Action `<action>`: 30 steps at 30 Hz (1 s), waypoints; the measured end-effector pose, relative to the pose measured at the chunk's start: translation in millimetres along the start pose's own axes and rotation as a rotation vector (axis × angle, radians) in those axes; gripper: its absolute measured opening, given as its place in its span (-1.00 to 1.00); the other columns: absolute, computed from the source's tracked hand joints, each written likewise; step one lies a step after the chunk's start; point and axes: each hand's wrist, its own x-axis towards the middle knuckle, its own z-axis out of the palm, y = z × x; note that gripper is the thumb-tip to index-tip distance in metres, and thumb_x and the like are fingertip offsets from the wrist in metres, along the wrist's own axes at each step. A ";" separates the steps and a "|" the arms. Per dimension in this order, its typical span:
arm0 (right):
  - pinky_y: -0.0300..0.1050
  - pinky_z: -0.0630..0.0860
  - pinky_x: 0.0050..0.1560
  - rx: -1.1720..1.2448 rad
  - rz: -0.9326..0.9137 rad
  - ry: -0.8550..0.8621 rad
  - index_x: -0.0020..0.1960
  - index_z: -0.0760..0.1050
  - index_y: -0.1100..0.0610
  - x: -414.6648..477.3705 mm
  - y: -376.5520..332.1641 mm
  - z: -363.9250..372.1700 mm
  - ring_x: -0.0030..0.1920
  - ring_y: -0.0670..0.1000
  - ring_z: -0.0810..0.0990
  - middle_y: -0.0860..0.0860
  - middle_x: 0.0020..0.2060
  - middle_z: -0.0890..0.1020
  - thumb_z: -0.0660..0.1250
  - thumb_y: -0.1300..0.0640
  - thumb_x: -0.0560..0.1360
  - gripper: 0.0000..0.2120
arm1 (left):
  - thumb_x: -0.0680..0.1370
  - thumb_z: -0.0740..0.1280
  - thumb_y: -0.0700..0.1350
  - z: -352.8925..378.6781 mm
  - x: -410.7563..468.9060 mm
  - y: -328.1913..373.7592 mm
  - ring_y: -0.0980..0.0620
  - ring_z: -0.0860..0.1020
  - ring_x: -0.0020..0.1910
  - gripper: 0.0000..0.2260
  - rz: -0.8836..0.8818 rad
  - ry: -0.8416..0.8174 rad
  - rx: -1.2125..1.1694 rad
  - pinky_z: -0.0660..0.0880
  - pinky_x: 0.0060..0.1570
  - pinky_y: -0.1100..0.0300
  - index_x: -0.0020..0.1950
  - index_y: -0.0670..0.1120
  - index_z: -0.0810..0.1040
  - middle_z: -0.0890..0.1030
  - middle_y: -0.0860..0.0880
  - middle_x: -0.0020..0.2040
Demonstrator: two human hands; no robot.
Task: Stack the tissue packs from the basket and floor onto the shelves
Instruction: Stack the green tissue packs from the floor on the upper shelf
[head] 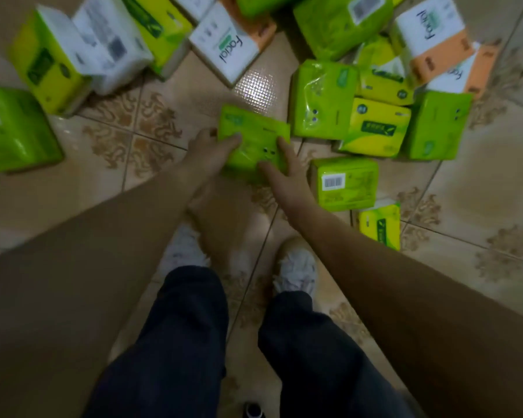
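Tissue pack (pixel 254 138) amid scattered packs (pixel 323 99)

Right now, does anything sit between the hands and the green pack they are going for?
Nothing visible. The left hand grips the green tissue pack at its left edge; the right hand touches its right side.

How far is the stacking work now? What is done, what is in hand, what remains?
Done: nothing can be judged; no shelf or basket is in view. In hand: the left hand grips one bright green plastic-wrapped tissue pack at its edge, the right hand rests on it with straight fingers. Left: many green, yellow and white-and-orange packs lie on the beige tiled floor.
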 end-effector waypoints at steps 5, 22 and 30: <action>0.11 0.31 0.37 -0.039 0.128 -0.085 0.41 0.29 0.14 -121.3 -33.6 -36.0 0.35 0.12 0.36 0.14 0.37 0.35 0.23 0.16 0.56 -0.57 | 0.50 0.34 0.03 -10.9 -141.1 7.4 -0.05 0.54 0.11 -0.54 -0.102 -0.028 -0.102 0.51 0.08 0.05 0.34 -0.11 0.41 0.53 -0.08 0.21; -0.26 0.17 0.32 -0.442 -0.674 -0.413 0.44 0.23 0.25 -523.5 -383.3 -90.9 0.41 0.05 0.28 0.15 0.40 0.33 0.26 0.16 0.55 -0.50 | 0.63 0.14 -0.22 -178.2 -633.2 187.8 0.12 0.30 0.28 -0.57 0.465 0.538 -0.295 0.27 0.19 0.50 0.50 -0.14 0.16 0.31 0.04 0.29; -0.07 0.28 0.36 -0.347 -1.336 -0.518 0.42 0.28 0.16 -710.6 -508.4 3.1 0.34 0.07 0.37 0.13 0.34 0.40 0.37 0.04 0.47 -0.42 | 0.61 0.20 -0.16 -335.8 -823.0 202.4 0.05 0.42 0.22 -0.70 0.792 1.014 -0.384 0.31 0.10 0.39 0.34 -0.12 0.41 0.47 -0.05 0.28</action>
